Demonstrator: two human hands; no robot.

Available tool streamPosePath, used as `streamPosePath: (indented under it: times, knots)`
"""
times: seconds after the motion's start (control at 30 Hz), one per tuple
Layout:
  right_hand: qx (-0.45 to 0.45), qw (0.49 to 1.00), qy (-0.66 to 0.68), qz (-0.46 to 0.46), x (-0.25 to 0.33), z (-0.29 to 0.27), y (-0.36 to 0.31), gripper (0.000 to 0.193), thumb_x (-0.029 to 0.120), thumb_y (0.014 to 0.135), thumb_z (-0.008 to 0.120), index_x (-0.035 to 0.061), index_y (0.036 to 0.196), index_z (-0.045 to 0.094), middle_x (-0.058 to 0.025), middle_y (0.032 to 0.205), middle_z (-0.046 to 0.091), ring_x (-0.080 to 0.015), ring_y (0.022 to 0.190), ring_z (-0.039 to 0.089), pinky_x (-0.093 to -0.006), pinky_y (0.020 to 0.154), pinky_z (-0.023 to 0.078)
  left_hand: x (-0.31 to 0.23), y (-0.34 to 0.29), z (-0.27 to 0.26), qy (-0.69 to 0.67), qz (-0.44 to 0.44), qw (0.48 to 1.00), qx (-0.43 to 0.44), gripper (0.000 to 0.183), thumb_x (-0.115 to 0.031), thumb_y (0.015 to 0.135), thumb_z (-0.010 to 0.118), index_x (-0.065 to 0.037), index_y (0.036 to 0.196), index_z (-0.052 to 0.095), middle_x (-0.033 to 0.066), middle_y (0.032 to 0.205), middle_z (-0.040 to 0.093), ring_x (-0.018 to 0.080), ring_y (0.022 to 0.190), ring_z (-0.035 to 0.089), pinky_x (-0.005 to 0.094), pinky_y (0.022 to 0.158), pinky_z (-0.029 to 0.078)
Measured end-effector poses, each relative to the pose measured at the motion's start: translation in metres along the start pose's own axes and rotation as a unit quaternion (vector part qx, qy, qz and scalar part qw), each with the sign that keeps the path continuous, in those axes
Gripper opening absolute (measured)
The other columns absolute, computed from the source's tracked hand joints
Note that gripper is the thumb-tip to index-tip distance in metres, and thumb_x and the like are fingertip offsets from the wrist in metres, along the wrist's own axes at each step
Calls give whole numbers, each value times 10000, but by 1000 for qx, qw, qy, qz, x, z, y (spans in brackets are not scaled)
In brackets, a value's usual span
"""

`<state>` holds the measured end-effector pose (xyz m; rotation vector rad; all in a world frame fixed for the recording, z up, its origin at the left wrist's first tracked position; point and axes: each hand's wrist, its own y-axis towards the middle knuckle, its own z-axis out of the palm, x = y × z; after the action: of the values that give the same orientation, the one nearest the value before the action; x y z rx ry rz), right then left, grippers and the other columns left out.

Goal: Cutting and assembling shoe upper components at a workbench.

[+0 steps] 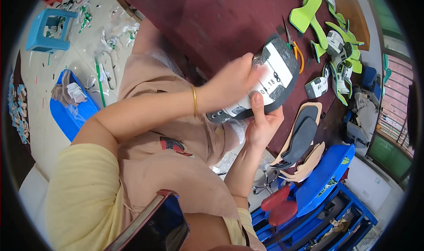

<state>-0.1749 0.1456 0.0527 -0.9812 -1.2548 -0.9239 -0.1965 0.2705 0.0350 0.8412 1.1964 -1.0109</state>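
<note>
A dark grey shoe sole [289, 81], with white printed paper across its face, is held tilted over my lap. My right hand [264, 120] grips its near edge from below, thumb lying on the paper side. Over the sole's upper left part, my left hand [232, 81] is closed, with a gold bangle at the wrist. Its fingertips are slightly blurred against the paper, and what they pinch, if anything, is hidden. Just beyond the sole lie scissors [297, 52] with orange and green handles on the dark red tabletop [207, 17].
Lime green sandal parts [307, 12] are heaped at the far right. Beige and black soles [300, 134] lie near a blue tray [327, 180]. On the left are a blue stool [48, 30], a blue bin [73, 109] and floor scraps. A phone [165, 224] is close below.
</note>
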Motion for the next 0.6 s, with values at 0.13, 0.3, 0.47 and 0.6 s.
streamPosePath:
  times: [0.13, 0.3, 0.47, 0.6]
  knots:
    - [45, 989, 116, 81, -4, -27, 9, 420, 164, 751, 774, -34, 1072, 589, -71, 1013, 634, -133, 905, 582, -264, 828, 443, 0, 5, -11, 0, 37, 993, 110, 545, -377, 887, 580, 56, 1175, 416, 139, 961, 600, 203, 892, 573, 329, 786, 461]
    - [177, 955, 196, 137, -18, -39, 18, 414, 159, 735, 785, -21, 1058, 599, -55, 992, 642, -113, 862, 589, -244, 762, 454, -5, 5, -14, -190, -175, 942, 216, 463, -422, 865, 594, -21, 1093, 546, 57, 977, 578, 131, 901, 525, 269, 763, 456]
    - [83, 989, 97, 77, -13, -26, 15, 252, 85, 787, 725, -34, 986, 627, -78, 905, 655, -137, 810, 605, -258, 773, 474, -14, 3, -16, -202, -102, 967, 114, 334, -245, 843, 620, -18, 1076, 542, 42, 991, 580, 107, 888, 508, 289, 780, 455]
    - [-36, 996, -76, 9, 10, 16, -6, 262, 77, 863, 638, -63, 1084, 619, -85, 877, 665, -126, 775, 598, -259, 792, 473, 0, 3, -4, -161, 11, 986, 43, 227, -143, 861, 569, -28, 1055, 551, 42, 954, 612, 107, 890, 550, 286, 771, 473]
